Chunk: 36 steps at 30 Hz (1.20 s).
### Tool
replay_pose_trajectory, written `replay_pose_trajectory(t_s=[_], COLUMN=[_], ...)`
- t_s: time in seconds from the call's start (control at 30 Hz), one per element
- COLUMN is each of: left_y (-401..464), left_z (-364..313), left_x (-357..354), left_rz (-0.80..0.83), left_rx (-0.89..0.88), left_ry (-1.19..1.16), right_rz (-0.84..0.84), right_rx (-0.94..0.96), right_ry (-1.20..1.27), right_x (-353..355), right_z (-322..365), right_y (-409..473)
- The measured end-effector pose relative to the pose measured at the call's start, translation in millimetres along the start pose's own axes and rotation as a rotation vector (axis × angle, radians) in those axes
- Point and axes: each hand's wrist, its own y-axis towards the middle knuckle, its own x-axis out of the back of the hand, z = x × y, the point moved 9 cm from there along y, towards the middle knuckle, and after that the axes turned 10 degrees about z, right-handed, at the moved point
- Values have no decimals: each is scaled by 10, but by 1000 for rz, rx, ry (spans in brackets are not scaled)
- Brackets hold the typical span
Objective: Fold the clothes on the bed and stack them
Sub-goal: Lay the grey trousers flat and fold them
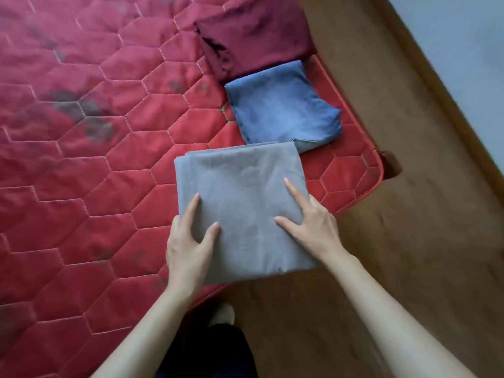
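A folded grey garment [240, 184] lies at the near right corner of the red quilted mattress [95, 165]. My left hand [188, 244] holds its left edge, thumb and forefinger on top and the other fingers hidden at the edge. At the right edge my right hand [313, 227] holds the garment the same way. Beyond it lies a folded blue garment [283, 110], and further back a folded maroon garment [253, 36]. The three lie side by side in a row along the mattress's right edge.
The mattress stretches to the left with dark stains on it. A brown surface [422, 214] surrounds the mattress on the right and near side. My foot [223, 315] shows below the mattress edge.
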Motion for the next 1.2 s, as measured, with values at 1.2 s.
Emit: replay_pose_trajectory(t_s=[1.2], left_y=[2233], left_z=[-1642], left_x=[-1892], left_rz=[-260], left_rx=[-136], left_ry=[968], right_rz=[-174], right_rx=[543], right_ry=[-278], right_x=[787], right_z=[-203], right_y=[2514])
